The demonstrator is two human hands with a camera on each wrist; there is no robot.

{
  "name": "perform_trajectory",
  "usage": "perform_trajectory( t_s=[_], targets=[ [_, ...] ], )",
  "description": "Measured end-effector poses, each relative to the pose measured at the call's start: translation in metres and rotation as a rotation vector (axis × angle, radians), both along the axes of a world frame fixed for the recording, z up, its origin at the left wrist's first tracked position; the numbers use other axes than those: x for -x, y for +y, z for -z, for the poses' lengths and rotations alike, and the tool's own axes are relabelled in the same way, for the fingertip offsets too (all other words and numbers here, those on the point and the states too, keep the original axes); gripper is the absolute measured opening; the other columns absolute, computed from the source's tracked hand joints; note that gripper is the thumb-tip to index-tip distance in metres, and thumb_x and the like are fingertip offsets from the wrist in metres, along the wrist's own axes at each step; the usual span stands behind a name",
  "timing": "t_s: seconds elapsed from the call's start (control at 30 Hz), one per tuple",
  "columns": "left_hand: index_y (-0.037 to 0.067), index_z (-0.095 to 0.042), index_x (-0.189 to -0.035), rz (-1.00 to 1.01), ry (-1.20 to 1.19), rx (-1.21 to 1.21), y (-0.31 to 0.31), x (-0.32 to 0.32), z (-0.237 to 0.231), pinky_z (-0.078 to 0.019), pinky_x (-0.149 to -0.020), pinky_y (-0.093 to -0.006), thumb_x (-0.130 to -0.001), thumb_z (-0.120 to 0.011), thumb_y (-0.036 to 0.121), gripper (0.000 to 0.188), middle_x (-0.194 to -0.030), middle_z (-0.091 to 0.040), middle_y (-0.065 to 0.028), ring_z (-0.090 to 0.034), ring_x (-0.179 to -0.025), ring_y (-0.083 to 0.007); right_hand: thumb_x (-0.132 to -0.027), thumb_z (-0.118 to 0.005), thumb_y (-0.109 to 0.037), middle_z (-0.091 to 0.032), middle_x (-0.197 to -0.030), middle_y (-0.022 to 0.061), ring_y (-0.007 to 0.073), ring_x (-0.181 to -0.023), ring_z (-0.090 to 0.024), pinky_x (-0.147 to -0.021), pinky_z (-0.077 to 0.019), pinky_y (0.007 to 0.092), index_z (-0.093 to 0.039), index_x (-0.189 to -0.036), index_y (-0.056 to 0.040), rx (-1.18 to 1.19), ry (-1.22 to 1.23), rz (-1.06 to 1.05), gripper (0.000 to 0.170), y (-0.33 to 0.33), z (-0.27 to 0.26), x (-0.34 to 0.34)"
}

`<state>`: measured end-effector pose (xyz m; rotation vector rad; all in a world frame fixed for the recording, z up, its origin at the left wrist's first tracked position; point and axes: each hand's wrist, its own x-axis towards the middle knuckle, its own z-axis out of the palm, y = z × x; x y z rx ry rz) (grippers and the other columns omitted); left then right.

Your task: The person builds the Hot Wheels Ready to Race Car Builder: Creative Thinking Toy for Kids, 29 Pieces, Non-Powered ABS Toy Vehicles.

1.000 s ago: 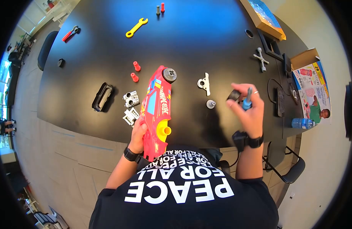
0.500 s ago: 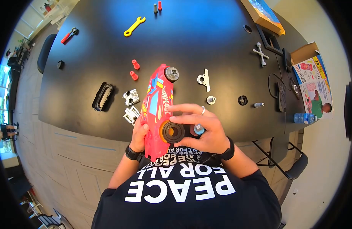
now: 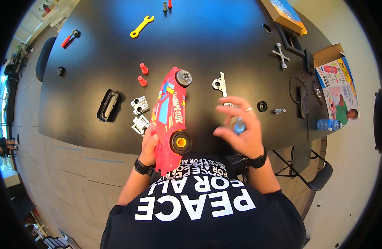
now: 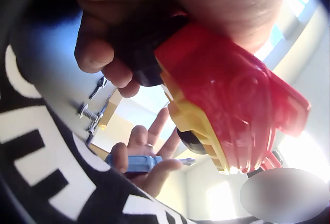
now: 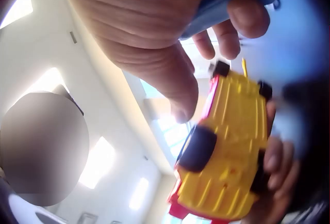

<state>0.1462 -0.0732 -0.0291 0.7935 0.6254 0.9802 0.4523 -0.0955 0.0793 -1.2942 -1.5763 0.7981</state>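
My left hand grips the side of a red toy car, which stands tilted on end above the table's near edge. A black wheel sits on the yellow hub at the car's near end; another wheel with a grey cap is at its far end. The yellow underside shows in the right wrist view. Right of the car, apart from it, my right hand holds a blue-handled screwdriver against the palm, thumb and forefinger spread. Beyond those fingers lies a white bracket-like part.
Left of the car lie grey engine-like pieces, two red bolts and a black tray. A black ring and a grey bolt lie right. Farther off are a yellow wrench, grey cross wrench and water bottle.
My right hand brought a black wheel leftward onto the car's yellow hub, let go of it, and drew back right with the screwdriver. My left hand kept hold of the car.
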Motion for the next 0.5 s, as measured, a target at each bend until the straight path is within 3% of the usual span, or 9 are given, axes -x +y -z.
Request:
perform_trajectory(
  t_s=[0.13, 0.17, 0.33, 0.4, 0.43, 0.5],
  targets=[
    [-0.006, -0.049, -0.153, -0.046, 0.014, 0.017, -0.003, 0.001, 0.004, -0.0571, -0.103, -0.0349, -0.099, -0.071, 0.050, 0.080, -0.138, -0.069, -0.0154, -0.070, -0.120, -0.0200, -0.077, -0.095, -0.008, -0.069, -0.127, 0.0142, 0.0289, -0.099, -0.068, -0.081, -0.0572, 0.0354, -0.073, -0.127, -0.0052, 0.018, -0.479, 0.459, 0.055, -0.009, 0.011, -0.071],
    [-0.006, -0.049, -0.153, -0.036, 0.040, 0.001, -0.003, 0.002, 0.007, -0.0571, -0.103, -0.0350, -0.100, -0.071, 0.052, 0.081, -0.138, -0.069, -0.0152, -0.070, -0.120, -0.0201, -0.074, -0.096, -0.009, -0.068, -0.124, 0.0157, 0.0350, -0.103, -0.068, -0.087, -0.0577, 0.0403, -0.071, -0.129, -0.0046, 0.112, -0.479, 0.523, 0.061, -0.014, 0.012, -0.084],
    [-0.006, -0.046, -0.155, 0.005, 0.056, -0.017, -0.001, 0.008, 0.020, -0.0567, -0.105, -0.0365, -0.102, -0.068, 0.050, 0.080, -0.141, -0.067, -0.0170, -0.069, -0.123, -0.0216, -0.070, -0.099, -0.012, -0.067, -0.121, 0.0153, 0.0380, -0.109, -0.068, -0.094, -0.0564, 0.0451, -0.071, -0.131, -0.0052, 0.159, -0.663, 0.622, 0.068, -0.020, 0.034, -0.118],
    [-0.004, -0.040, -0.157, 0.003, 0.048, -0.068, -0.002, 0.008, 0.023, -0.0624, -0.099, -0.0416, -0.106, -0.059, 0.060, 0.084, -0.135, -0.068, -0.0239, -0.074, -0.115, -0.0295, -0.069, -0.099, -0.013, -0.067, -0.122, 0.0157, 0.0376, -0.109, -0.068, -0.094, -0.0563, 0.0444, -0.072, -0.131, -0.0060, 0.228, -0.583, 0.569, 0.067, -0.013, 0.042, -0.122],
    [-0.006, -0.040, -0.159, 0.058, -0.028, 0.004, 0.000, 0.010, 0.020, -0.0565, -0.107, -0.0385, -0.100, -0.069, 0.051, 0.086, -0.143, -0.065, -0.0182, -0.069, -0.125, -0.0234, -0.069, -0.099, -0.013, -0.067, -0.116, 0.0151, 0.0377, -0.106, -0.068, -0.092, -0.0567, 0.0437, -0.074, -0.130, -0.0062, 0.185, -0.646, 0.547, 0.066, -0.012, 0.047, -0.125],
    [-0.006, -0.040, -0.159, 0.061, -0.038, 0.000, 0.000, 0.011, 0.021, -0.0558, -0.109, -0.0390, -0.101, -0.069, 0.050, 0.086, -0.144, -0.065, -0.0184, -0.068, -0.127, -0.0237, -0.072, -0.097, -0.011, -0.069, -0.112, 0.0151, 0.0378, -0.104, -0.068, -0.091, -0.0565, 0.0432, -0.074, -0.129, -0.0056, 0.224, -0.637, 0.500, 0.061, -0.008, 0.046, -0.132]
  ],
)
